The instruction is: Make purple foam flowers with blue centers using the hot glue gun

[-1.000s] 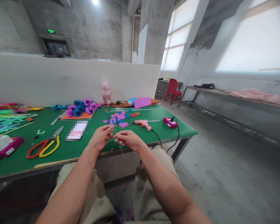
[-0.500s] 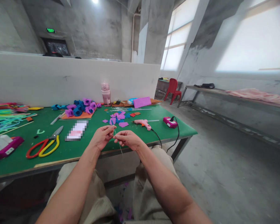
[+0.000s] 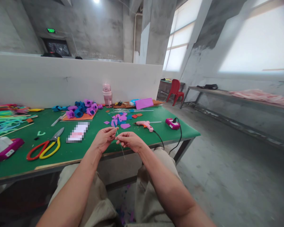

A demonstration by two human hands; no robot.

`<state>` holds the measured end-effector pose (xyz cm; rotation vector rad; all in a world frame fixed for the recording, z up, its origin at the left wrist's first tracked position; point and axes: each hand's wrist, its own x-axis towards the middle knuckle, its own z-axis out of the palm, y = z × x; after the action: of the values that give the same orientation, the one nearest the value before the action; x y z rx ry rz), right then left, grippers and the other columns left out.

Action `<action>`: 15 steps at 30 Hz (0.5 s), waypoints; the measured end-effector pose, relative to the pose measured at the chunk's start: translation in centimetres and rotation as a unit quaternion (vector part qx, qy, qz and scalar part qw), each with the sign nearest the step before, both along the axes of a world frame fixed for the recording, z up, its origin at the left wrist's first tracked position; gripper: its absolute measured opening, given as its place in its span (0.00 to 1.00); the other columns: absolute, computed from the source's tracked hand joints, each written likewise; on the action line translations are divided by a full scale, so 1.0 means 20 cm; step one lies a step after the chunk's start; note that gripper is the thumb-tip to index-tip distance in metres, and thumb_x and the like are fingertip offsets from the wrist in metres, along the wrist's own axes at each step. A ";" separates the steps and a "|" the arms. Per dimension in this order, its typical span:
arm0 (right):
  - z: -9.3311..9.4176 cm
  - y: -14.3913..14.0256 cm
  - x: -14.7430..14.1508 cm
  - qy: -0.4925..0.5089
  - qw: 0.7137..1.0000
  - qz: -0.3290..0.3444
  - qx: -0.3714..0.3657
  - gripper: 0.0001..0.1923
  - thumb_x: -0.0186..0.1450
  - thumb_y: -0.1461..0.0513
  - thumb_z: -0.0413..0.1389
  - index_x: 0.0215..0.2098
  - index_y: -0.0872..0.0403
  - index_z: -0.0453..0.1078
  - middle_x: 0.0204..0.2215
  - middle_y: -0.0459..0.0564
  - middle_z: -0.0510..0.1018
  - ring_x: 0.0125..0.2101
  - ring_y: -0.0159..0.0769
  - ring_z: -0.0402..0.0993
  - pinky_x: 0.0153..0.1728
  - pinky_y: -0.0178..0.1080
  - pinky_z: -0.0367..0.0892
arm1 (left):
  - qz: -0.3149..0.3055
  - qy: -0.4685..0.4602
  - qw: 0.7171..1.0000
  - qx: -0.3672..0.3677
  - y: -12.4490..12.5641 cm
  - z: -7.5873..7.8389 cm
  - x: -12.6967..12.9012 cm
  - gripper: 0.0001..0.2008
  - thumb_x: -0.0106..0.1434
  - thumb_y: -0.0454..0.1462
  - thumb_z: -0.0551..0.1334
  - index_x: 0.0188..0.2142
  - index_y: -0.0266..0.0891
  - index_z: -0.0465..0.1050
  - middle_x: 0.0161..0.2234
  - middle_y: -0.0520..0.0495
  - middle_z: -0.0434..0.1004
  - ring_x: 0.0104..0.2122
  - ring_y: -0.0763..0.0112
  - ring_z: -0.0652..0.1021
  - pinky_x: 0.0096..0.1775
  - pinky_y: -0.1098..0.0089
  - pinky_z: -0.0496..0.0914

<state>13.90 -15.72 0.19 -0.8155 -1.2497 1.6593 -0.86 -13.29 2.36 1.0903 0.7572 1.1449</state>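
My left hand (image 3: 106, 138) is closed, pinching the upper part of a thin wire stem (image 3: 122, 152) between thumb and fingers. A small dark blue piece (image 3: 115, 124) shows just above those fingertips; whether it is fixed to the wire I cannot tell. Close beside it, my right hand (image 3: 130, 140) is closed too, its fingertips on the same wire lower down. The wire slants down past the table's front edge. Beyond the hands lie loose purple and blue paper pieces (image 3: 125, 126) and a pink glue gun (image 3: 144, 125) with a black cord.
On the green table (image 3: 68, 154) are red-and-yellow-handled scissors (image 3: 46, 146), a blurred-out phone-like rectangle (image 3: 78, 132), purple and blue paper flowers (image 3: 81, 108), a pink bottle (image 3: 107, 94) and a magenta power socket (image 3: 172, 124). A white partition (image 3: 68, 78) stands behind.
The dark blue piece now shows above my left fingertips. The wire's lower end has shifted very slightly downward; both hands stay nearly in place.
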 end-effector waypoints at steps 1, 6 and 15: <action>0.00 0.00 0.00 0.004 1.000 0.000 0.000 0.14 0.51 0.55 0.63 0.29 0.58 0.73 0.22 0.45 0.75 0.17 0.19 0.62 0.18 0.26 0.56 | -0.001 -0.003 1.000 -0.005 0.00 0.00 0.00 0.14 0.42 0.38 0.70 0.27 0.32 0.75 0.16 0.56 0.62 0.16 0.84 0.61 0.18 0.79 0.55; 0.01 0.00 0.01 0.017 1.000 0.001 0.003 0.14 0.51 0.55 0.63 0.30 0.58 0.72 0.23 0.45 0.75 0.17 0.20 0.62 0.18 0.26 0.56 | -0.003 -0.011 0.999 -0.038 -0.01 0.02 0.00 0.16 0.38 0.34 0.71 0.30 0.33 0.75 0.21 0.53 0.69 0.20 0.81 0.66 0.24 0.76 0.64; -0.02 0.00 0.00 -0.012 1.000 0.004 0.019 0.14 0.52 0.55 0.62 0.30 0.58 0.73 0.23 0.45 0.75 0.18 0.20 0.63 0.19 0.26 0.57 | 0.003 0.010 1.000 -0.011 0.00 0.01 -0.01 0.14 0.42 0.40 0.70 0.24 0.32 0.73 0.15 0.55 0.63 0.17 0.83 0.63 0.19 0.78 0.57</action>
<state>13.93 -15.67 -0.12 -0.8106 -1.2982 1.6322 -1.02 -13.37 2.66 1.0841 0.7880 1.1293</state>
